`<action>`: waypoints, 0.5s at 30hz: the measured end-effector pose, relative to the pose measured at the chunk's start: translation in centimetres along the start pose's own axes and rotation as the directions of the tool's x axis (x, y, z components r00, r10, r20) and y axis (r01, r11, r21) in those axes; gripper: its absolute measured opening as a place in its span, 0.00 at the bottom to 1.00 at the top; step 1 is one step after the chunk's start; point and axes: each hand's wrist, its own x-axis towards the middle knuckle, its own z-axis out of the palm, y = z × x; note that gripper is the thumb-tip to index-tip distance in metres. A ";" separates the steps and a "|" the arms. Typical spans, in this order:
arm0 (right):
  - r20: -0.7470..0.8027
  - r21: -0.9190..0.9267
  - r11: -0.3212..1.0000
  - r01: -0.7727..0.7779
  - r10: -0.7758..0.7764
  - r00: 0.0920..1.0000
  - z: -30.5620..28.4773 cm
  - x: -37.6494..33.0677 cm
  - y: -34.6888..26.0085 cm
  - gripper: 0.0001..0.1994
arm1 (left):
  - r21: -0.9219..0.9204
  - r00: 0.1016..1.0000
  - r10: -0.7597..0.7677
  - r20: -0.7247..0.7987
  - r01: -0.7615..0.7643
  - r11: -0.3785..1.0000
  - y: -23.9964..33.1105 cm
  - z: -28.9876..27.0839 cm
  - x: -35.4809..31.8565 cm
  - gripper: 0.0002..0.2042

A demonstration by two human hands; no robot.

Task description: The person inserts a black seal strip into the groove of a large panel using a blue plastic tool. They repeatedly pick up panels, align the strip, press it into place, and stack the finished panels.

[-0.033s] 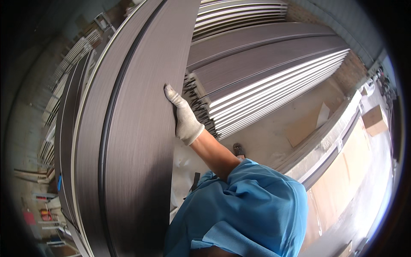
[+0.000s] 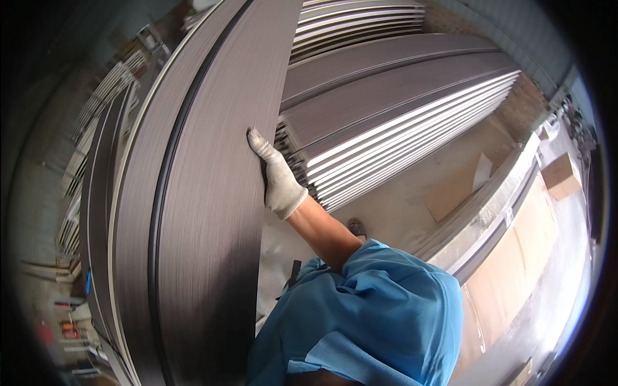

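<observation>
while the right hand [image 2: 278,177], in a pale work glove, lies flat against the right edge of a tall dark brown panel [image 2: 212,212], its fingers [image 2: 257,143] stretch up along that edge, extended rather than curled; thumb side is hidden behind the panel, so a wrap around the edge can't be confirmed. bare forearm runs down from the glove to a blue sleeve [image 2: 380,315] at lower centre. left hand is not in view.

panel stands upright, near vertical, filling the left-centre of the view from top to bottom. face has a fine brushed grain and one dark groove [image 2: 161,212] running its full length left of the hand. more dark panels [image 2: 96,193] of the same kind stand just behind it on the left, edges close together.

right of the hand, a stack of long panels [image 2: 412,109] lies flat, dark faces up, pale edges showing in layers; the gloved hand sits just beside the near end of that stack. concrete floor [image 2: 412,193] shows below the stack. a shoe tip [image 2: 356,226] is visible on the floor just above the sleeve. far right: a long pale board [image 2: 502,276] and a cardboard box [image 2: 561,175], well apart from the hand.
</observation>
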 end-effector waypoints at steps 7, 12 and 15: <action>-0.092 -0.039 0.989 0.141 -0.144 0.985 -8.7 0.4 -14.0 0.40 | 0.021 0.931 0.360 0.056 -0.361 0.932 7.4 10.6 5.1 0.22; -0.335 -0.186 0.955 0.230 -0.282 0.899 -11.9 -0.5 -19.6 0.45 | 0.131 0.621 0.690 0.373 -0.771 0.624 11.4 14.9 9.5 0.18; -0.338 -0.161 0.957 0.241 -0.282 0.898 -13.2 -2.2 -21.6 0.48 | 0.113 0.494 0.706 0.507 -0.851 0.513 13.3 16.1 12.6 0.19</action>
